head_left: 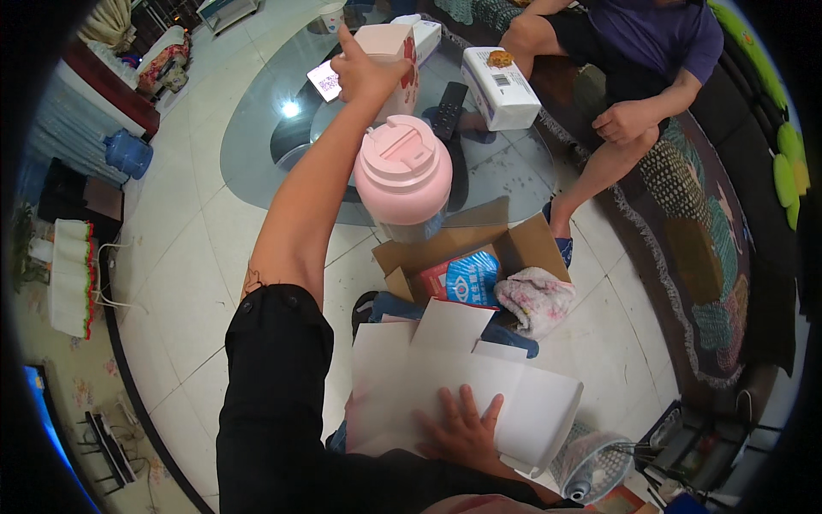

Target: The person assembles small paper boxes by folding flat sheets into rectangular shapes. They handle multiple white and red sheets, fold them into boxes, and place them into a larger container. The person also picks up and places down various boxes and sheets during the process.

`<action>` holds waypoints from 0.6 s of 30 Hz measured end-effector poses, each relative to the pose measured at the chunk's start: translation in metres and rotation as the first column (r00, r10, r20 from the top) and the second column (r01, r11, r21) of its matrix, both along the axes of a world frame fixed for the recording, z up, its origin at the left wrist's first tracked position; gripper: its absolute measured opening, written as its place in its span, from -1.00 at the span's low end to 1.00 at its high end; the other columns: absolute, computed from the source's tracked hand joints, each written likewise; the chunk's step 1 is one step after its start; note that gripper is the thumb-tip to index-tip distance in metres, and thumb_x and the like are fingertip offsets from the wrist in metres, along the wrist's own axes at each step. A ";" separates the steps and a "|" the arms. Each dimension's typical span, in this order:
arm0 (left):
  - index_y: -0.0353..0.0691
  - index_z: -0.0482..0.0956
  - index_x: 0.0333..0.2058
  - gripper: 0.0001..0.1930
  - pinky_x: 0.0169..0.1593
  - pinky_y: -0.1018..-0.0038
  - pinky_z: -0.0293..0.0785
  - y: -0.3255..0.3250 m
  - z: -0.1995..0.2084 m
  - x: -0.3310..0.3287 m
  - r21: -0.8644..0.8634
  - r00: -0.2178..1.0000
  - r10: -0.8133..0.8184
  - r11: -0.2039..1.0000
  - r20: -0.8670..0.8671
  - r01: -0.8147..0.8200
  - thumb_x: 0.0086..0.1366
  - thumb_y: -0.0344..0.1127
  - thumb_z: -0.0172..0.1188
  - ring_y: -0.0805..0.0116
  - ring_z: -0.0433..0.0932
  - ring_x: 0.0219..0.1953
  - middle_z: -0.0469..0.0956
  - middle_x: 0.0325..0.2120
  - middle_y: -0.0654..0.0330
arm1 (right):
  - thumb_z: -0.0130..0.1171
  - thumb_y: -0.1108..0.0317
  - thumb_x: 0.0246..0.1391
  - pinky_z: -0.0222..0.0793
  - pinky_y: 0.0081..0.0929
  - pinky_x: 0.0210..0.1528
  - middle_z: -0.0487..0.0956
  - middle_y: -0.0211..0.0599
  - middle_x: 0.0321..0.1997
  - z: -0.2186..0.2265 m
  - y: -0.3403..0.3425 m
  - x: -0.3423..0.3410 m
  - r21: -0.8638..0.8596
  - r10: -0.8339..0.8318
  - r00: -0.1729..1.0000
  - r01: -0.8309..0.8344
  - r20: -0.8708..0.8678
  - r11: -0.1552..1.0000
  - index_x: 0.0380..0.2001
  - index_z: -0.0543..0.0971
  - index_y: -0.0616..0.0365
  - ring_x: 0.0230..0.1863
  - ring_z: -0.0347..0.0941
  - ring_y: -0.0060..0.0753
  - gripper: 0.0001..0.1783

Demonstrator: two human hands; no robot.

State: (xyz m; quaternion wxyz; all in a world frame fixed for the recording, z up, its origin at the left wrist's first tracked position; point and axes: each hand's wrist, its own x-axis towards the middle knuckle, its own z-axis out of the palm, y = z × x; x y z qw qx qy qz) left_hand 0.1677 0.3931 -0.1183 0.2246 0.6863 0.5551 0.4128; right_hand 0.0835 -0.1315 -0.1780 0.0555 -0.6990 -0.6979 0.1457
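Basically one long reach plus one pin-down

So, taking the middle of the view as the clock's centre: the left hand (372, 79) was way out at 12 o'clock, up against a tall pale box (385, 38) with red print on the glass table (257, 171). One digit stuck up, but the others were partly hidden, so I couldn't tell whether it was clamped on the box or just resting there.

The right hand (462, 428) lay between 5 and 6, fingers spread apart, flat on some opened-out white cardboard (385, 368). Contact only, no grip.

My read on the step: dealing with the box at arm's length while the other side steadied the cardboard. The next move, I'd guess, called for a sure hold before any lift, plus some room around the pink bottle (404, 184). That was at 12 too, only closer in, right by the left forearm (304, 197), so an easy knock.

A white card or screen with a code (324, 81) sat at 11, just beside the left hand. Around 3 to 4, an open carton (535, 244) held a blue-and-red packet (469, 278) and a pale cloth (538, 301).
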 end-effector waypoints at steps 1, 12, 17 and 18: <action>0.07 -0.24 0.28 0.23 0.03 0.06 0.31 0.002 -0.002 -0.001 0.032 1.000 -0.002 0.999 0.004 0.002 -0.30 -0.01 0.44 -0.11 0.34 0.02 0.14 0.06 -0.15 | 0.15 -0.35 -0.22 -0.23 0.65 0.00 0.10 -0.10 0.31 -0.002 -0.002 -0.002 0.000 -0.015 1.000 0.015 -0.020 1.000 0.13 0.31 -0.45 0.35 -0.12 0.11 -0.22; -0.09 -0.13 0.27 0.11 0.14 0.28 0.26 -0.080 0.116 -0.112 0.786 0.907 -0.420 0.568 0.022 0.244 -0.18 -0.23 0.48 0.15 0.29 0.09 0.22 0.09 0.00 | 0.15 -0.25 -0.13 -0.23 0.64 0.02 0.11 -0.08 0.30 0.018 0.002 -0.005 -0.094 0.002 0.998 -0.008 -0.062 0.995 0.14 0.34 -0.37 0.31 -0.08 0.16 -0.29; -0.05 -0.29 0.29 0.14 0.17 0.30 0.23 -0.233 0.167 -0.147 0.719 0.693 -0.708 0.552 0.138 0.421 -0.09 -0.20 0.43 0.18 0.31 0.11 0.23 0.09 0.03 | 0.13 -0.20 -0.09 -0.41 0.63 0.08 0.04 -0.09 0.35 0.015 0.001 -0.008 -0.166 -0.007 0.998 -0.003 -0.059 0.986 0.17 0.33 -0.38 0.36 -0.17 0.18 -0.30; -0.08 -0.27 0.28 0.13 0.18 0.29 0.21 -0.256 0.170 -0.150 0.706 0.648 -0.758 0.501 0.078 0.501 -0.11 -0.22 0.43 0.16 0.30 0.12 0.22 0.09 0.02 | 0.15 -0.19 -0.10 -0.42 0.63 0.09 0.03 -0.10 0.35 0.013 -0.002 -0.010 -0.117 -0.007 0.998 0.000 -0.059 0.993 0.16 0.35 -0.37 0.37 -0.19 0.18 -0.31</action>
